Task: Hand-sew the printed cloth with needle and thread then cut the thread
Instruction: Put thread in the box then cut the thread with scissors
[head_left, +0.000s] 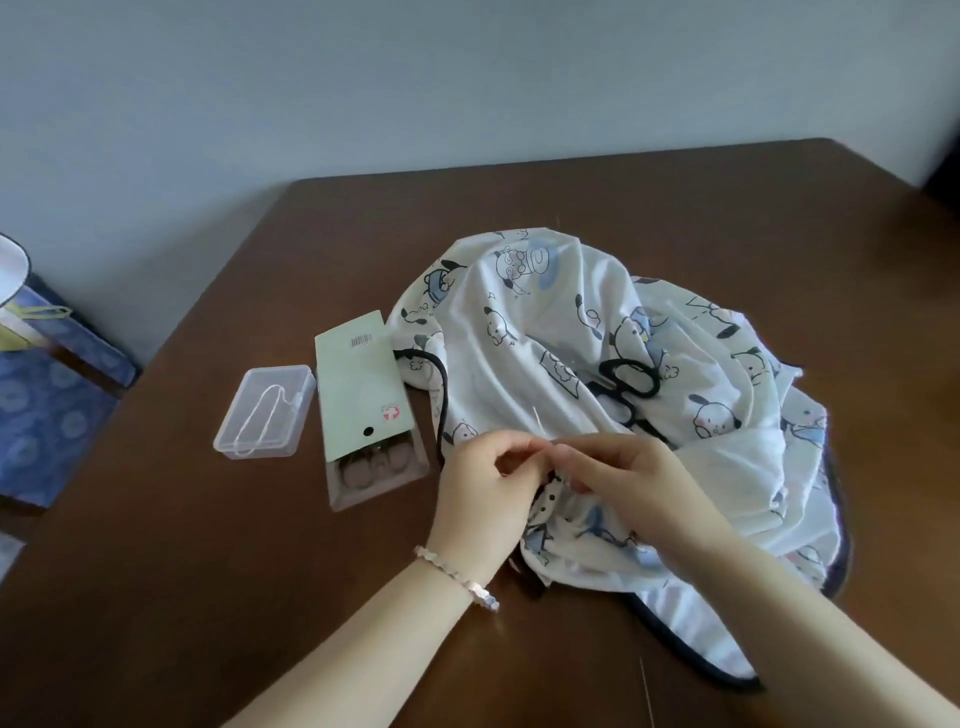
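The white cartoon-printed cloth (519, 332) lies heaped on the dark brown wooden table (260, 571). Left hand (483, 478) and right hand (623, 478) curl fingertip to fingertip, pinching its six-o'clock edge (needle too small to see) — black-handled scissors (628, 387) rest on the cloth at one o'clock from them.

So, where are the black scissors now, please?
In the head view, the black scissors lie on the printed cloth, right of centre, just beyond the right hand.

Scissors (626, 389) lie on the cloth (519, 353), boxes (265, 413) to its left.
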